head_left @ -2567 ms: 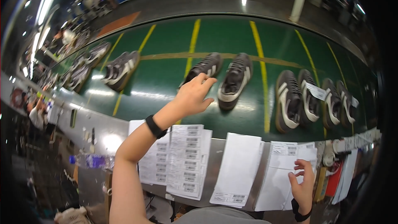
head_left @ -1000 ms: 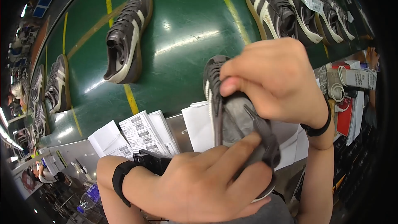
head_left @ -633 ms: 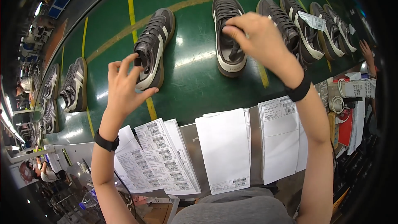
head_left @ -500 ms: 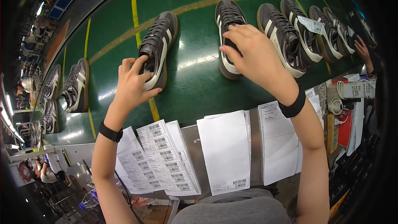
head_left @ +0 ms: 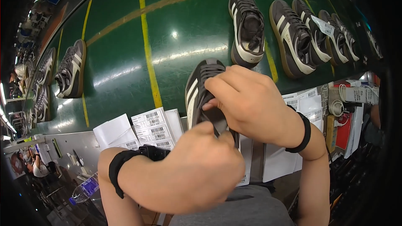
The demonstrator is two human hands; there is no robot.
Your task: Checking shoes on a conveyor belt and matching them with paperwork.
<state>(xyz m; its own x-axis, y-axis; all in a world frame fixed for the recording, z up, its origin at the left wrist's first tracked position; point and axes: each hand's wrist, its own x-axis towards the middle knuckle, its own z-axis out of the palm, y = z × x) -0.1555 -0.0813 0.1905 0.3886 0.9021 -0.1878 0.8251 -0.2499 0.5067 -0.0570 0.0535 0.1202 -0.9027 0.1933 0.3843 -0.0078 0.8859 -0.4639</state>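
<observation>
Grey with white stripes, the shoe (head_left: 193, 93) sat above the near edge of the counter (head_left: 113, 60), long axis running away from the person, toe outward. The right hand (head_left: 250, 104), nearer the toe, grasped the laced part; the left hand (head_left: 197, 168) clenched the hidden heel end.

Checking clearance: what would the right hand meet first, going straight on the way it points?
The right hand would first meet the held shoe, which its fingers seem to touch; past that, probably the green surface, though depth is unclear.
</observation>
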